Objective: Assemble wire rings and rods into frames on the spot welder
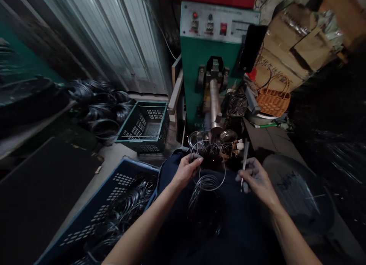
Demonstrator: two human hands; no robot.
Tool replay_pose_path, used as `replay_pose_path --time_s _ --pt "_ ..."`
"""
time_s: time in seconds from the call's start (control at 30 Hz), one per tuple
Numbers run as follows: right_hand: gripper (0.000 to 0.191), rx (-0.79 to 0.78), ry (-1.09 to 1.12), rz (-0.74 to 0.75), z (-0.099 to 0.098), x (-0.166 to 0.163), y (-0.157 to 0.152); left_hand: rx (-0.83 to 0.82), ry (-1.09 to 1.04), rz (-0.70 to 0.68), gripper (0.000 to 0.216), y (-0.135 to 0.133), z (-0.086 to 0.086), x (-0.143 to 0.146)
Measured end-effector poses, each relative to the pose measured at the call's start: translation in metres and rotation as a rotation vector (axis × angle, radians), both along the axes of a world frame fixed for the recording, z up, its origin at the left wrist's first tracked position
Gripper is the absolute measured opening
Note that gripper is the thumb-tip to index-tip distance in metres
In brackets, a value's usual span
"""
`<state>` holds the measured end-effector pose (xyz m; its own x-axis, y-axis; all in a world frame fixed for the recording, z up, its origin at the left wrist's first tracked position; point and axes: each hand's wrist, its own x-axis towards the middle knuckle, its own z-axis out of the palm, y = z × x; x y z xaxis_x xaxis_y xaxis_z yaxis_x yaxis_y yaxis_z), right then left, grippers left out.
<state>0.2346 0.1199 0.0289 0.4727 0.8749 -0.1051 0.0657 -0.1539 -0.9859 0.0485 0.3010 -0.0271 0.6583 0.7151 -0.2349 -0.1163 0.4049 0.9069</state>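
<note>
My left hand (187, 170) is closed in a pinch on a thin wire ring (208, 164) held upright over my lap. Below it a stack of several similar wire rings (204, 198) rests on the dark cloth across my lap. My right hand (256, 177) is closed around a slim metal rod (245, 158) that points up and away. Both hands sit just in front of the green machine (213, 55), whose metal cylinder (214, 103) reaches down toward two small round metal cups (228, 135).
A blue crate (120, 181) holding many wire rings stands at my lower left. A green crate (145, 126) sits beyond it, with dark ring piles (100, 101) behind. A small fan (237, 104), wicker basket (273, 101) and cardboard (297, 48) lie to the right.
</note>
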Motion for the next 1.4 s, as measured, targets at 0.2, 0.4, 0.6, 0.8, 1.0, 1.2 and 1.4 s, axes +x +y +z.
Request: replay_pose_path --time_s 0.2,0.4,0.6,0.8,1.0,1.2,1.4 --pt "0.031 -0.054 0.087 0.066 0.0 -0.03 -0.007 -0.023 0.039 -0.051 0.031 -0.015 0.003 -0.011" --pt "0.026 -0.059 -0.043 0.136 -0.006 -0.04 -0.006 -0.007 0.135 -0.038 0.029 -0.022 -0.01 -0.026" --pt "0.052 0.067 -0.654 0.582 -0.014 -0.033 -0.001 -0.064 0.145 -0.023 0.03 -0.022 -0.009 -0.028" --pt "0.059 0.031 -1.005 0.731 -0.011 -0.032 0.01 -0.105 0.108 -0.054 0.032 -0.021 -0.005 -0.023" --pt "0.055 0.07 -1.092 0.752 -0.001 -0.028 0.018 -0.116 0.058 -0.056 0.03 -0.017 -0.001 -0.022" --pt "0.052 0.079 -1.134 0.75 0.004 -0.025 0.022 -0.095 0.019 -0.059 0.029 -0.013 0.004 -0.02" --pt "0.052 0.126 -1.158 0.765 0.009 -0.021 0.029 -0.127 0.027 -0.035 0.032 -0.01 0.008 -0.018"
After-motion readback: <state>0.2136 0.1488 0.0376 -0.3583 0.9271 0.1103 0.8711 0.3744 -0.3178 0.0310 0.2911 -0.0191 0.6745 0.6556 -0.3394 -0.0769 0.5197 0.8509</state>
